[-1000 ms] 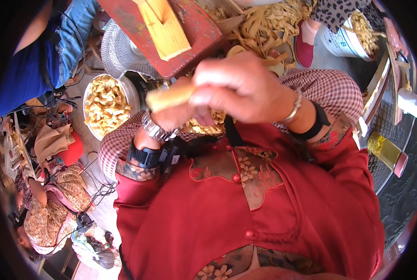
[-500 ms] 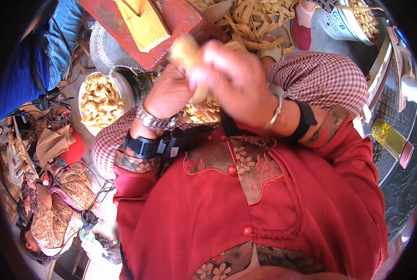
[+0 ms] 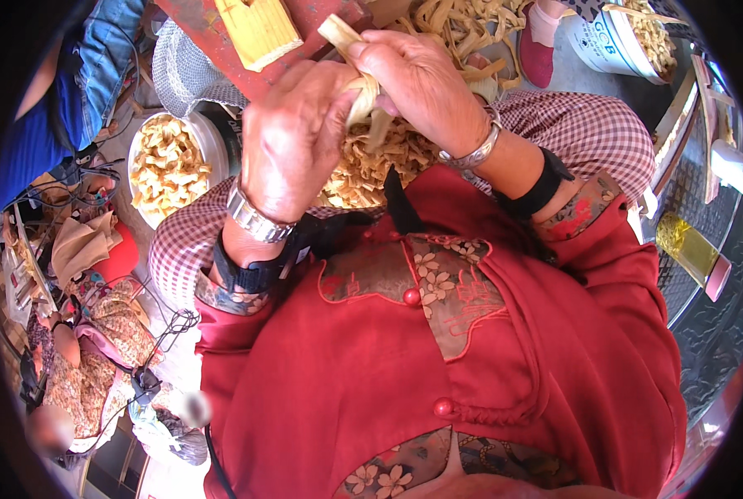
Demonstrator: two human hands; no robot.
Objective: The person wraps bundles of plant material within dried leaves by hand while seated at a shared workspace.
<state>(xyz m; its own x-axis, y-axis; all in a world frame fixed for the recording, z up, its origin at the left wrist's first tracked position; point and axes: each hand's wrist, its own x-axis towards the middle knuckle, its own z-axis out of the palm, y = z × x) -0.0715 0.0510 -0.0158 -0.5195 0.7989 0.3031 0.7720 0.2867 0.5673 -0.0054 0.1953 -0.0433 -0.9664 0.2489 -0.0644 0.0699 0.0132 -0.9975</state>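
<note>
In front of my lap, both my hands are closed on one pale tan, leathery strip (image 3: 361,101), which looks folded or knotted between them. Its flat end sticks up beyond my fingers, and a loose tail hangs down below. My left hand (image 3: 292,133) grips it from the left, with most of the fingertips hidden. From the right, my right hand (image 3: 425,87) pinches it between thumb and fingers. Directly beneath lies a heap of short, curled tan pieces (image 3: 371,166) on my lap or in a container there; its rim is hidden.
A white bucket (image 3: 220,158) of similar pieces stands at left, by a grey mesh hat (image 3: 184,71). Ahead is a red wooden bench (image 3: 338,17) bearing a yellow wood block (image 3: 259,33). Long loose strips (image 3: 463,21) lie beyond. A bottle of yellowish liquid (image 3: 688,248) is at right.
My hands were blurred and close together around the strip; now they are steadier and slightly farther apart. The strip's end and hanging tail now show, and more of the heap below is visible.
</note>
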